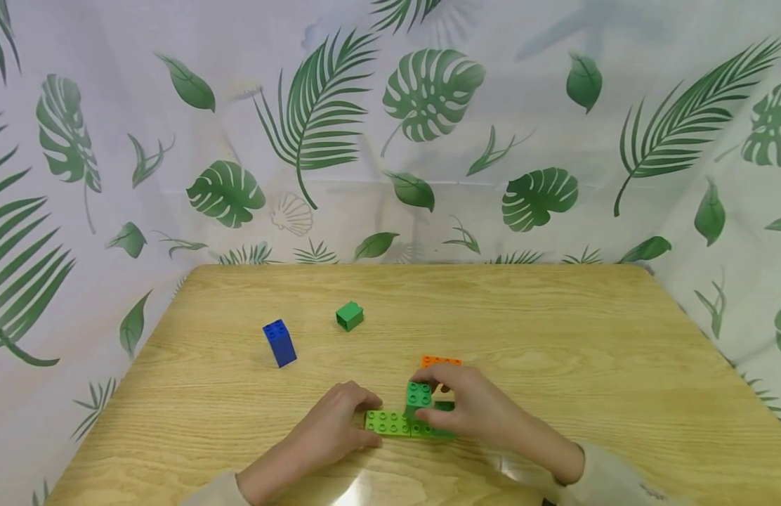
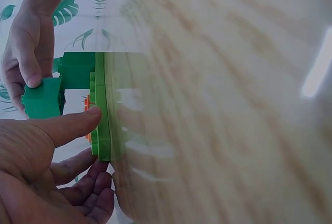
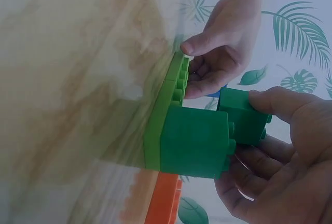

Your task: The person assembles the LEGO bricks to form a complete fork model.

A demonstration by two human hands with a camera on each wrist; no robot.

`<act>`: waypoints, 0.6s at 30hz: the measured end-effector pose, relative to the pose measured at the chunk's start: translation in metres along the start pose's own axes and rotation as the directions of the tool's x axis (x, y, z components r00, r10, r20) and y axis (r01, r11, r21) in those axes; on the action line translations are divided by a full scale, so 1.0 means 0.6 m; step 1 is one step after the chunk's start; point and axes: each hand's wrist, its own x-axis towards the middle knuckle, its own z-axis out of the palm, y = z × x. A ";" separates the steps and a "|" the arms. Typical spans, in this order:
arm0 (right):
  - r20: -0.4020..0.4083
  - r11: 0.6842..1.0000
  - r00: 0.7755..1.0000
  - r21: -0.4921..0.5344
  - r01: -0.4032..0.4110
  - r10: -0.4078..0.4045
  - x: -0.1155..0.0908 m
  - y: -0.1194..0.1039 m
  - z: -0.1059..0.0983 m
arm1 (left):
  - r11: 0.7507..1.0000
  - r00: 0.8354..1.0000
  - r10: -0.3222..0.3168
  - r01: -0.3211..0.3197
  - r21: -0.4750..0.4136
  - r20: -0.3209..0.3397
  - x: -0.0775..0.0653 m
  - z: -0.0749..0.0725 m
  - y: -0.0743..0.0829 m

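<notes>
"So, grip and place?"

"Right hand (image 1: 473, 405): thumb and fingers pinching a green block (image 1: 418, 396), up above the light-green strip (image 1: 388, 422). Left hand (image 1: 336, 423): thumb and fingers curled round the strip's left end."

"Any risk?"

"Possibly a bump against the second green block (image 3: 194, 142), on the strip's right end, from a skewed approach; perhaps a parting at the seam, from uneven pressing."

"And room?"

"Ample sideways; tighter behind, orange brick (image 1: 441, 360) just past the right hand. Far table edge (image 1: 428, 270) well apart, near edge unseen."
</notes>
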 end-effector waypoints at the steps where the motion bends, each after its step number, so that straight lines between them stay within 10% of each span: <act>1: 0.005 1.000 1.000 0.004 0.000 0.000 0.000 -0.001 0.002 | 1.000 1.000 0.001 -0.001 -0.001 -0.001 0.000 0.000 -0.001; 18: 0.068 0.997 0.995 0.001 -0.074 0.074 0.003 -0.003 0.024 | 1.000 1.000 -0.005 0.005 -0.001 0.004 0.000 0.000 0.000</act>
